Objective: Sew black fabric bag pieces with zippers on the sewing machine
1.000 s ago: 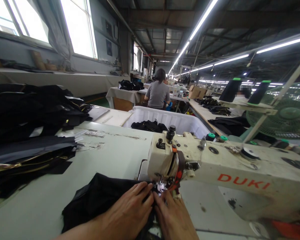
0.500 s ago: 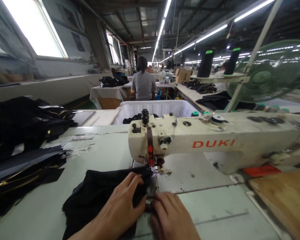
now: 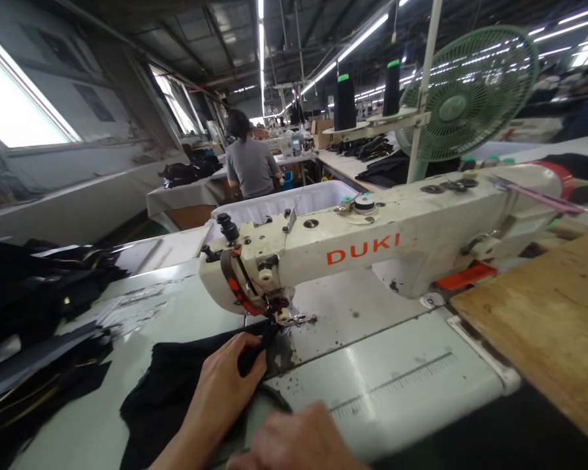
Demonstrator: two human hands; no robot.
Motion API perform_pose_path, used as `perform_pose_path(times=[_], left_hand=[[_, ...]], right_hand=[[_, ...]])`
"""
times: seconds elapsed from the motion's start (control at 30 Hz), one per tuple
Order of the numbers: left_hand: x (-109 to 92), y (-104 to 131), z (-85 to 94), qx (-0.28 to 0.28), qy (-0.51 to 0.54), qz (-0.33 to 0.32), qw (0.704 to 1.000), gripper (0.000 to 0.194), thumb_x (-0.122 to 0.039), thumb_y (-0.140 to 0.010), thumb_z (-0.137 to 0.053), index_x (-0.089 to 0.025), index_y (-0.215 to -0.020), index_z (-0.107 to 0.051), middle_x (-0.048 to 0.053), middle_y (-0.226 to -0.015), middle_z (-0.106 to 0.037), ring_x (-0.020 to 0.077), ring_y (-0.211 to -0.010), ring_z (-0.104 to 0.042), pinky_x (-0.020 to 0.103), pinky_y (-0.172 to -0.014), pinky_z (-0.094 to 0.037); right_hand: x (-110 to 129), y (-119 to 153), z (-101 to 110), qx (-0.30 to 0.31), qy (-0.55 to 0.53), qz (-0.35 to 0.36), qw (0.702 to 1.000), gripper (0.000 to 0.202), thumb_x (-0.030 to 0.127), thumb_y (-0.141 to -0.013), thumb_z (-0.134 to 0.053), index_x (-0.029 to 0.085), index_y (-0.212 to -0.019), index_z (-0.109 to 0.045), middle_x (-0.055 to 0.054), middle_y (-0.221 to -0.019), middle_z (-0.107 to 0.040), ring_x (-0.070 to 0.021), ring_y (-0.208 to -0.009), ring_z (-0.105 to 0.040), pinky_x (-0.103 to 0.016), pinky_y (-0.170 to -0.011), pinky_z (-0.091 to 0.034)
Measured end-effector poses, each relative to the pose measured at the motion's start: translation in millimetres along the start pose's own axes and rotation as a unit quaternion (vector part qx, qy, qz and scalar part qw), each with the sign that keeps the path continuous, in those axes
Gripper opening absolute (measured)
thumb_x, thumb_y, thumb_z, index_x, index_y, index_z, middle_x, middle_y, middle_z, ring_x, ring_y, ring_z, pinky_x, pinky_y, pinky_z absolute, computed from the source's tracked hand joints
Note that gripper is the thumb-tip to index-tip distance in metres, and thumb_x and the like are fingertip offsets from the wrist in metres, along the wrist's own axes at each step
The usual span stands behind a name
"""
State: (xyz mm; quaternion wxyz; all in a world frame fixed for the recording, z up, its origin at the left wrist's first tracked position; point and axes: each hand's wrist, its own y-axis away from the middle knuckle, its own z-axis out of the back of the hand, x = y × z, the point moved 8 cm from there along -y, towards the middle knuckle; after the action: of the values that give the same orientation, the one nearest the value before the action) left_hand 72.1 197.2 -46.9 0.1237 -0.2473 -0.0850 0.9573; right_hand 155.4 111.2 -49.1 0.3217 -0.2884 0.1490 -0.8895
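Observation:
Black fabric (image 3: 166, 378) lies on the pale green table left of the sewing machine (image 3: 362, 241), one edge reaching under its needle area. My left hand (image 3: 230, 378) pinches that fabric just in front of the presser foot (image 3: 296, 320), thumb and fingers curled together. Nearer the bottom edge, my right hand (image 3: 298, 440) is blurred and curled, low and to the right of my left hand. A thin dark strip (image 3: 274, 395) curves between the two hands. What my right fingers hold, if anything, is hidden.
Dark garment pieces with gold zips (image 3: 44, 385) are piled at the left. Behind the machine is a white bin (image 3: 284, 199). A wooden board (image 3: 543, 313) sits at the right, below a green fan (image 3: 465, 98). Farther off, a person (image 3: 252, 160) sits with their back turned.
The view has turned right and tilted. My right hand has moved down toward me, away from the needle area and my left hand, which stays on the fabric.

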Motion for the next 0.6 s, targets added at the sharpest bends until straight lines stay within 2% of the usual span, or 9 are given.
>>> perform_pose_path(times=[0.07, 0.1, 0.17, 0.23, 0.3, 0.47, 0.53, 0.6], left_hand=[[-1, 1, 2.4, -0.019, 0.015, -0.011, 1.0, 0.018, -0.035, -0.083, -0.053, -0.022, -0.089, -0.064, 0.003, -0.09, -0.073, 0.0232, -0.083, -0.07, 0.033, -0.076, -0.054], [-2, 1, 3.2, -0.025, 0.021, -0.018, 0.999, 0.018, -0.036, -0.085, -0.053, -0.022, -0.088, -0.064, 0.003, -0.088, -0.073, 0.0228, -0.082, -0.07, 0.032, -0.075, -0.054], [-3, 1, 4.2, -0.028, 0.026, -0.023, 0.999, 0.021, -0.039, -0.088, -0.051, -0.022, -0.085, -0.063, 0.001, -0.083, -0.072, 0.0212, -0.075, -0.069, 0.03, -0.069, -0.053], [-3, 0, 5.2, -0.025, 0.021, -0.015, 0.999, 0.027, -0.042, -0.091, -0.048, -0.022, -0.081, -0.062, 0.0, -0.076, -0.07, 0.0193, -0.065, -0.066, 0.028, -0.062, -0.052], [-4, -1, 6.7, -0.021, 0.01, -0.013, 1.0, 0.032, -0.046, -0.094, -0.045, -0.022, -0.081, -0.062, 0.001, -0.077, -0.07, 0.0189, -0.064, -0.066, 0.028, -0.062, -0.052], [-6, -6, 2.2, 0.005, -0.028, -0.048, 0.998, 0.034, -0.047, -0.095, -0.042, -0.023, -0.094, -0.066, 0.004, -0.101, -0.072, 0.0237, -0.097, -0.068, 0.035, -0.09, -0.052], [0, -9, -2.4, 0.016, -0.044, -0.05, 0.998, 0.034, -0.047, -0.095, -0.042, -0.023, -0.093, -0.066, 0.005, -0.101, -0.073, 0.0255, -0.099, -0.068, 0.037, -0.092, -0.052], [4, -12, -5.0, 0.017, -0.048, -0.055, 0.997, 0.035, -0.049, -0.095, -0.042, -0.022, -0.089, -0.065, 0.006, -0.097, -0.073, 0.0265, -0.098, -0.068, 0.038, -0.091, -0.052]], right_hand=[[-39, -2, 23, -0.013, 0.017, -0.115, 0.993, 0.014, 0.029, -0.096, -0.054, 0.022, -0.091, -0.066, -0.002, -0.085, -0.07, -0.0203, -0.076, -0.066, -0.031, -0.066, -0.054], [-49, -5, 31, -0.023, 0.035, -0.13, 0.991, 0.01, 0.025, -0.092, -0.059, 0.018, -0.097, -0.065, -0.007, -0.095, -0.07, -0.0245, -0.088, -0.066, -0.036, -0.075, -0.055], [-57, -11, 29, -0.005, 0.029, -0.123, 0.992, 0.026, 0.021, -0.087, -0.066, 0.011, -0.112, -0.063, -0.012, -0.11, -0.067, -0.0287, -0.1, -0.062, -0.041, -0.086, -0.054], [-54, -15, 16, 0.008, 0.013, -0.108, 0.994, 0.038, 0.018, -0.088, -0.064, 0.006, -0.124, -0.058, -0.015, -0.118, -0.064, -0.0303, -0.107, -0.059, -0.044, -0.093, -0.051], [-48, -17, -4, 0.003, -0.007, -0.111, 0.994, 0.042, 0.019, -0.089, -0.063, 0.005, -0.128, -0.056, -0.016, -0.121, -0.063, -0.0308, -0.111, -0.057, -0.045, -0.097, -0.05], [-20, -13, -50, -0.05, -0.036, -0.152, 0.986, 0.055, 0.032, -0.09, -0.061, 0.002, -0.135, -0.05, -0.019, -0.126, -0.062, -0.032, -0.112, -0.059, -0.045, -0.097, -0.05], [-10, -8, -55, -0.051, -0.058, -0.161, 0.984, 0.062, 0.04, -0.089, -0.062, 0.005, -0.138, -0.049, -0.019, -0.132, -0.058, -0.0331, -0.117, -0.057, -0.044, -0.097, -0.05], [-3, -7, -47, -0.021, -0.105, -0.124, 0.986, 0.055, 0.044, -0.088, -0.064, 0.013, -0.133, -0.054, -0.013, -0.131, -0.06, -0.0296, -0.116, -0.058, -0.037, -0.095, -0.05]])
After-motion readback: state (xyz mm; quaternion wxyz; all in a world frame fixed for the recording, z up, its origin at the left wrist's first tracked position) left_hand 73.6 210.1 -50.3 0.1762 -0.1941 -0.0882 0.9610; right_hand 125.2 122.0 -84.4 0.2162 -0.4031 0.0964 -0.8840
